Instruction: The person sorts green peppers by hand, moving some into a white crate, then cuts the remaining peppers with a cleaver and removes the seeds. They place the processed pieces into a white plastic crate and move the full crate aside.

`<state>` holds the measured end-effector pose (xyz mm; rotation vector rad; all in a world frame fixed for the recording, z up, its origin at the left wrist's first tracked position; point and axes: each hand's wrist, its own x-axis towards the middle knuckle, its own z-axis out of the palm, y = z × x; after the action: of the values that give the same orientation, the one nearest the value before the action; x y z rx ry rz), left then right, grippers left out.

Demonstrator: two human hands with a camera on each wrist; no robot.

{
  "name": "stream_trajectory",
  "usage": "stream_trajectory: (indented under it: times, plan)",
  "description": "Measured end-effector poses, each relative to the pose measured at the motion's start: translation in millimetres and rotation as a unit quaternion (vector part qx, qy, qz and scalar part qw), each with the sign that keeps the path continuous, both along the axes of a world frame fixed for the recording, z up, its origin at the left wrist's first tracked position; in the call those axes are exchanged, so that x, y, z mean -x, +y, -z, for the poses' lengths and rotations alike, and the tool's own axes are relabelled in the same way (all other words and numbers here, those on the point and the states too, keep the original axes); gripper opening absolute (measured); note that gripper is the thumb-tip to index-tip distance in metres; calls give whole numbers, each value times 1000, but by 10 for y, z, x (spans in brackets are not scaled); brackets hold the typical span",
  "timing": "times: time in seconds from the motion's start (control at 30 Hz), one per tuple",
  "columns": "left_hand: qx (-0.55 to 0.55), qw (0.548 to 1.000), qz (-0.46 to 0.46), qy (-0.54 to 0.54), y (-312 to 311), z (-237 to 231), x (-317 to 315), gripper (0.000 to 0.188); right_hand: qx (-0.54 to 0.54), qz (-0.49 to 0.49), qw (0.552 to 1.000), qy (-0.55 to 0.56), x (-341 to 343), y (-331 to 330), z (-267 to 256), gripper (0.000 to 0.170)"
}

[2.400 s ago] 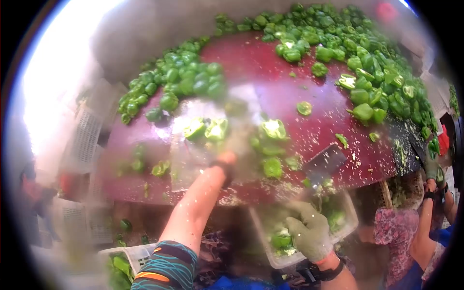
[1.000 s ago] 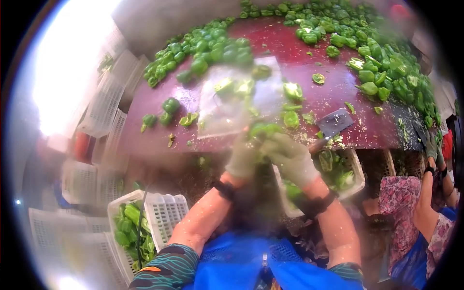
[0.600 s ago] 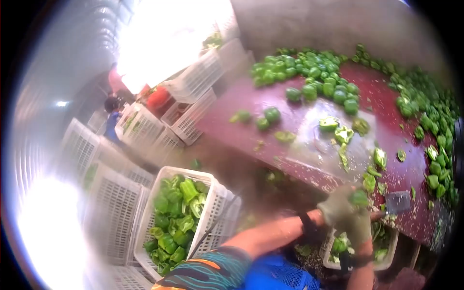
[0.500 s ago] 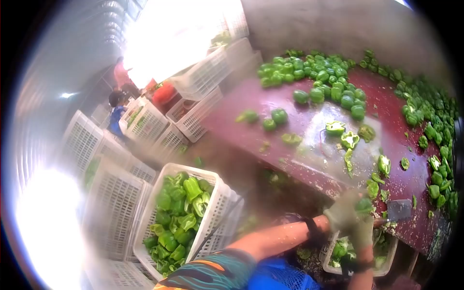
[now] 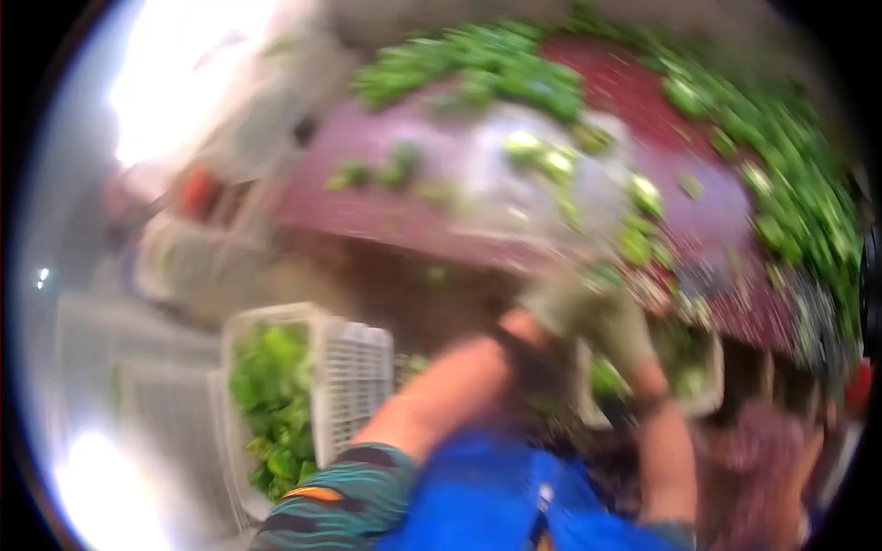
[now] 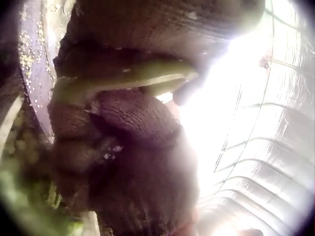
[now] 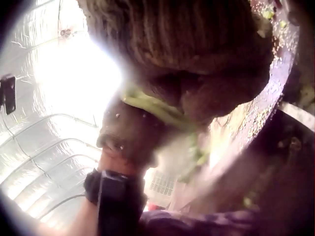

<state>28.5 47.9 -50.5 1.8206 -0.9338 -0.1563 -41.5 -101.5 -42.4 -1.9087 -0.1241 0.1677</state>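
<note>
Gloved hands meet at the table's near edge: the left hand [image 5: 559,298] and, beside it, the right hand [image 5: 620,326]. Between them they grip a green pepper piece [image 5: 604,274]. Close up in the left wrist view, the pale cut edge of the pepper piece [image 6: 142,81] runs between the dark gloves. A curved strip of the pepper [image 7: 157,107] crosses the gloves in the right wrist view; the glove fingers cover the rest. To the right of the hands, a blurred cleaver [image 5: 700,277] lies on the table.
Green peppers [image 5: 790,184] are heaped along the far and right sides of the red table [image 5: 377,216]. A white crate [image 5: 354,381] of peppers stands at lower left, and a pale bin [image 5: 715,390] sits below the table's edge. Another person's arm [image 5: 799,473] shows at right.
At first the left hand reached over the table and the right was above the bin; both have come together around the pepper piece. The head view swung left, then partly back right, and is blurred.
</note>
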Motion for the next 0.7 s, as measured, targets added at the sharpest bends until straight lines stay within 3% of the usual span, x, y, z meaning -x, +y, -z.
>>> stream_trajectory:
  times: [0.03,0.07,0.1,0.13,0.23,0.33,0.43,0.53,0.63,0.7]
  plan:
    - [90,970,15,225,10,-93,24,44,-57,32,997,43,56,11,-6,20]
    - [154,915,9,372,-16,-154,89,44,-100,56,991,72,114,21,-16,19]
    - [197,862,-2,468,-20,-203,138,45,-132,72,984,95,172,33,-33,17]
    - [230,784,-84,571,-58,-419,197,50,-161,84,977,115,198,38,-54,16]
    - [226,840,-42,491,-70,-386,227,52,-244,110,945,185,224,-8,-193,15]
    - [246,821,-20,515,26,-431,272,49,-273,117,942,158,284,54,-96,15]
    - [292,797,-20,529,-113,-455,292,27,-293,118,935,162,296,-44,-30,15]
    - [311,766,-3,563,-198,-494,313,28,-284,130,934,171,334,-128,-115,14]
    - [316,739,27,595,-186,-344,225,46,-298,130,928,182,371,-203,-172,13]
    - [304,760,14,574,-205,-270,225,45,-299,135,929,171,399,-220,-171,13]
